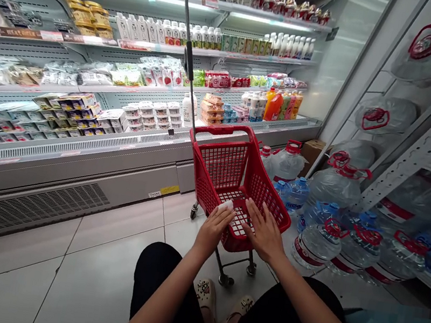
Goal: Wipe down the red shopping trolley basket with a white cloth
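Tiled floor point(104, 269) leftward, both hands point(265, 234) at red cart rim point(237, 243)

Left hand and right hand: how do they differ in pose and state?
The left hand has its fingers close together; the right hand has them spread. A small white object shows at the left hand's fingertips, while none shows at the right hand. Both are bare and reach toward the red cart.
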The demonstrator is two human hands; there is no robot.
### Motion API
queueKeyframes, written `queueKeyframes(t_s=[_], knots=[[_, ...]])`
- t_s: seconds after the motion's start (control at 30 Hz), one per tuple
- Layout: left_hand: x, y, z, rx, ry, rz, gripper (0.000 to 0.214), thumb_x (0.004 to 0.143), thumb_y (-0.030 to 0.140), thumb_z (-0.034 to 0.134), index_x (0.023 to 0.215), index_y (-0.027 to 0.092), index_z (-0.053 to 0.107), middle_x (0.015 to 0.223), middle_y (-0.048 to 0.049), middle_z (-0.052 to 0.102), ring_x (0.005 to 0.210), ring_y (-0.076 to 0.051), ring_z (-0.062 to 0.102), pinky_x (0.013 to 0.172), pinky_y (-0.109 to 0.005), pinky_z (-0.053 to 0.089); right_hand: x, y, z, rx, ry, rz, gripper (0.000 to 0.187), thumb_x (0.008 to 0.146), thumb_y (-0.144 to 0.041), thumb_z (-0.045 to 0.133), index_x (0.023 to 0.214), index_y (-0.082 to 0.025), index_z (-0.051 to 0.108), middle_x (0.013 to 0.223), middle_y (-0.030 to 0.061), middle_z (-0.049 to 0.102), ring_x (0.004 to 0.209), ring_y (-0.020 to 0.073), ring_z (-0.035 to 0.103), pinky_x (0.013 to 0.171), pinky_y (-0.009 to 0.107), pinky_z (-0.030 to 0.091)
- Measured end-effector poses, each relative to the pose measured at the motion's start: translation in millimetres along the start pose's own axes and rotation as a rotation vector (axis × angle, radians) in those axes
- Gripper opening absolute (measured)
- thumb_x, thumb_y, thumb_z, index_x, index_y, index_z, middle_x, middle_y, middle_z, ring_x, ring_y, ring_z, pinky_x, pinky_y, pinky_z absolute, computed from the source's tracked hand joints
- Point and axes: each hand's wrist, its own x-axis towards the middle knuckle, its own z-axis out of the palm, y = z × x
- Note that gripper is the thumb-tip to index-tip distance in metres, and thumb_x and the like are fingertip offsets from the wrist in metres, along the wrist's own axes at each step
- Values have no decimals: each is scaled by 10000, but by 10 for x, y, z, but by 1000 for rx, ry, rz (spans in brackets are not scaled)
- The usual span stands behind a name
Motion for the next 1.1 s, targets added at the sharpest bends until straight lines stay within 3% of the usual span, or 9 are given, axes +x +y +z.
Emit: queueKeyframes(t_s=[0.13,0.23,0.33,0.43,0.57,0.8,0.87,0.97,1.1], knots=[[-85,-144,-137,-29,44,-128,587,1065,79,395,1614,288,407,1585,-64,547,1529,-217,427,1245,-547,430,184,341,-80,-22,-21,-226,687,1099,-537,323,1693,-347,32,1741,-15,257,1598,237,274,1313,518,175],[-254,-80,-154,-42,101,-206,651,1055,44,359,1643,324,343,1598,-43,532,1528,-205,429,1247,-533,438,243,488,-23,-27,-8,-289,657,1105,-507,341,1688,-355,79,1718,-17,319,1590,230,296,1319,524,143],[-453,126,-120,-29,110,-222,733,1023,-14,311,1669,329,273,1591,-25,542,1546,-196,396,1264,-529,420,232,393,86,-17,20,-262,623,1112,-474,340,1686,-341,141,1693,-9,371,1576,231,329,1312,521,166],[-542,386,-28,-9,29,-196,775,980,-49,297,1683,273,237,1626,-50,497,1556,-196,378,1268,-509,417,223,187,146,2,41,-226,624,1110,-482,342,1687,-315,170,1687,7,380,1567,242,347,1300,519,195],[-435,489,76,24,-72,-150,773,933,-56,324,1666,184,280,1650,-89,459,1562,-201,367,1263,-483,422,246,-42,133,25,33,-230,654,1104,-505,349,1690,-304,137,1688,19,379,1556,245,366,1288,520,221],[-260,6,-180,31,-66,-285,595,955,-7,373,1497,163,550,1537,-127,592,1490,-260,493,1261,-553,395,224,-213,78,81,10,-230,691,1093,-534,376,1695,-314,119,1697,31,358,1546,249,382,1277,505,219],[-206,21,-273,-114,-62,-323,541,989,33,369,1445,209,598,1473,-100,651,1435,-251,556,1248,-555,402,199,-212,57,109,-6,-214,687,1092,-544,369,1696,-324,129,1700,40,349,1537,259,397,1274,521,210],[-49,192,-400,-439,-59,-408,438,1075,190,386,1462,271,573,1379,-62,710,1267,-228,672,1134,-469,506,166,-158,-12,221,-71,-224,735,1073,-599,385,1700,-322,121,1713,75,324,1536,275,398,1270,551,214],[195,364,-553,-676,23,-561,383,1104,456,419,1372,245,593,1222,-59,735,1008,-206,699,885,-335,547,170,-68,-194,518,-167,-260,968,950,-710,581,1700,-271,156,1711,152,328,1559,322,354,1268,585,232]])
